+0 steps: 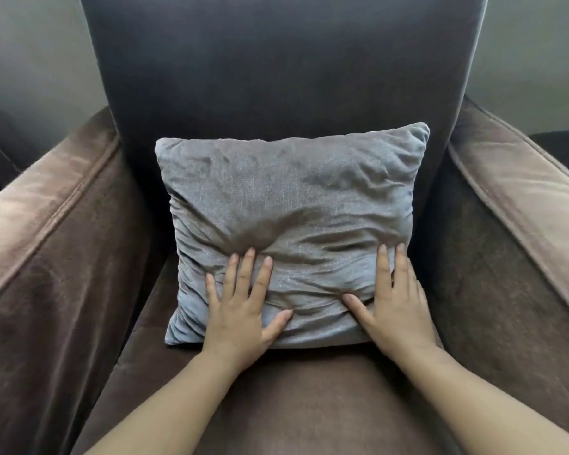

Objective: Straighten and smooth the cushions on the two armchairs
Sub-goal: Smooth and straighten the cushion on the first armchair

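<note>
A grey square cushion (289, 205) leans against the backrest of a brown velvet armchair (276, 77), its lower edge on the seat. Its cover is creased, most of all across the lower half. My left hand (243, 307) lies flat on the cushion's lower left part, fingers spread. My right hand (395, 297) presses flat on the lower right part, fingers pointing up and thumb stretched inward. Neither hand grips the fabric.
Wide padded armrests stand on both sides, the left armrest (37, 205) and the right armrest (519, 192). The brown seat cushion (309, 395) stretches toward me under my forearms. A pale wall (30, 54) shows behind the chair.
</note>
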Demonstrator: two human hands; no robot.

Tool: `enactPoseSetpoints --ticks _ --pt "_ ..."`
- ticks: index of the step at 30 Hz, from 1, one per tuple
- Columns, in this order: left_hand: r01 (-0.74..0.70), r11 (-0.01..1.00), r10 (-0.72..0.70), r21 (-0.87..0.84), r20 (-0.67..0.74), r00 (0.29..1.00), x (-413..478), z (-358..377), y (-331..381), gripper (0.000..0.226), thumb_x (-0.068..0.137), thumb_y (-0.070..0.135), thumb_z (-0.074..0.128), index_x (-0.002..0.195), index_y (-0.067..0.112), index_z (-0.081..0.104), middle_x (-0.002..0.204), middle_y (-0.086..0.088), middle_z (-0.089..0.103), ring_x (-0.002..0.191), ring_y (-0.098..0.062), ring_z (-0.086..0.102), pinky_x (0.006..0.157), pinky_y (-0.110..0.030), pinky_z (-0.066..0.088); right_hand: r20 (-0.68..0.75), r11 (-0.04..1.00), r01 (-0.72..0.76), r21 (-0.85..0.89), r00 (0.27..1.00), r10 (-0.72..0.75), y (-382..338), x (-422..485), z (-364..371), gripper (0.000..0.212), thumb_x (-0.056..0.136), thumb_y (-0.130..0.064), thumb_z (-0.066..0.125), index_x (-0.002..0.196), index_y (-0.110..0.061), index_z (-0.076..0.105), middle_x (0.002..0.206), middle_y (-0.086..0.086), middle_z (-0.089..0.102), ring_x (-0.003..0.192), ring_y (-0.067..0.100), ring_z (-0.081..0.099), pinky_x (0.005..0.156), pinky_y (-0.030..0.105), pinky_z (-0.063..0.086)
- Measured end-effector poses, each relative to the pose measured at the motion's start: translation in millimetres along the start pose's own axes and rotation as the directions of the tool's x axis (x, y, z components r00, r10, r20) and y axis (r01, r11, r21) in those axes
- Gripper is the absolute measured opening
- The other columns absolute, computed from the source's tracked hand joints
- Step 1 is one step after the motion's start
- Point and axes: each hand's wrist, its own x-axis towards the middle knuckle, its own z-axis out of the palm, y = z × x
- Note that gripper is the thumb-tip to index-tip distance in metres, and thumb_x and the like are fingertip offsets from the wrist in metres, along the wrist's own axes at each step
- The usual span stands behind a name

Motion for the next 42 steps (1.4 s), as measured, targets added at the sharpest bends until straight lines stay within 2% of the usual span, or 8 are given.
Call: enactPoseSetpoints --ticks 6,12,16,24,30,34,39,42 --pt "0.050 0.999 -0.049 -0.001 0.166 0.985 4 -76 6 0.088 0.086 0.071 0.031 0.158 0.033 -0.002 0.167 -0.004 0.009 0.153 -0.028 0.013 0.121 -0.056 0.021 0.092 0.999 0.036 0.012 0.995 -0.037 -17 -1 -64 0.085 0.091 -0.063 0.035 0.158 -0.015 0.011 0.165 0.015 0.015 0.151 0.028 0.020 0.118 0.041 0.028" --pt "0.191 0.969 -0.121 -0.156 0.375 0.919 12 -139 15 0.094 0.094 0.055 0.051 0.156 0.034 -0.016 0.168 0.001 0.000 0.153 -0.019 0.015 0.118 -0.039 0.032 0.220 0.992 0.086 0.094 0.970 -0.105 -52 10 -121 0.074 0.099 -0.049 0.043 0.157 -0.016 0.011 0.166 0.011 0.004 0.153 0.025 0.009 0.122 0.039 0.023" --pt "0.376 0.872 -0.202 -0.314 0.469 0.860 7 -159 6 0.090 0.092 0.052 0.058 0.159 0.028 0.003 0.167 0.002 0.012 0.152 -0.017 0.021 0.120 -0.039 0.029 0.257 0.977 0.166 0.136 0.946 -0.197 -79 22 -143 0.072 0.099 -0.045 0.046 0.156 -0.012 0.016 0.165 0.009 0.013 0.152 0.023 0.011 0.123 0.036 0.019" --pt "0.745 0.381 -0.549 -0.548 0.514 0.659 -35 -115 -46 0.064 0.068 0.057 0.064 0.123 0.028 0.056 0.124 0.002 0.064 0.114 -0.015 0.062 0.100 -0.041 0.051 0.282 0.910 0.374 0.182 0.866 -0.412 -175 33 -131 0.067 0.096 -0.039 0.055 0.151 -0.008 0.031 0.160 0.010 0.029 0.149 0.025 0.025 0.122 0.035 0.022" --pt "0.786 -0.027 -0.595 -0.617 0.642 0.484 -51 -94 -79 0.063 0.090 0.018 0.069 0.147 0.019 0.042 0.140 0.001 0.052 0.124 -0.029 0.058 0.104 -0.049 0.049 0.233 0.883 0.466 0.051 0.854 -0.464 -239 77 -115 0.057 0.090 -0.037 0.062 0.137 -0.008 0.049 0.145 0.013 0.048 0.136 0.034 0.042 0.110 0.047 0.039" --pt "0.733 -0.291 -0.531 -0.614 0.742 0.410 -49 -81 -101 0.056 0.093 -0.002 0.059 0.144 0.017 0.044 0.127 0.000 0.058 0.106 -0.032 0.064 0.069 -0.032 0.052 0.301 0.872 0.489 0.016 0.830 -0.470 -300 132 -115 0.051 0.094 -0.033 0.059 0.137 -0.010 0.045 0.142 0.009 0.046 0.115 0.035 0.057 0.089 0.045 0.051" --pt "0.768 -0.227 -0.550 -0.599 0.729 0.406 -36 -60 -110 0.039 0.091 -0.007 0.052 0.125 0.011 0.057 0.102 0.005 0.056 0.073 -0.022 0.060 0.066 -0.030 0.054 0.232 0.876 0.482 -0.013 0.853 -0.467 -353 185 -102 0.046 0.094 -0.031 0.058 0.135 -0.013 0.044 0.134 0.008 0.046 0.107 0.039 0.060 0.082 0.046 0.051" --pt "0.813 -0.067 -0.654 -0.578 0.641 0.402 -34 -48 -116 0.039 0.087 -0.004 0.054 0.124 0.005 0.063 0.100 -0.005 0.052 0.082 -0.035 0.066 0.082 -0.046 0.057 0.265 0.895 0.440 -0.070 0.873 -0.409 -371 199 -89 0.039 0.095 -0.032 0.055 0.128 -0.012 0.047 0.127 0.012 0.050 0.106 0.043 0.059 0.084 0.047 0.046"
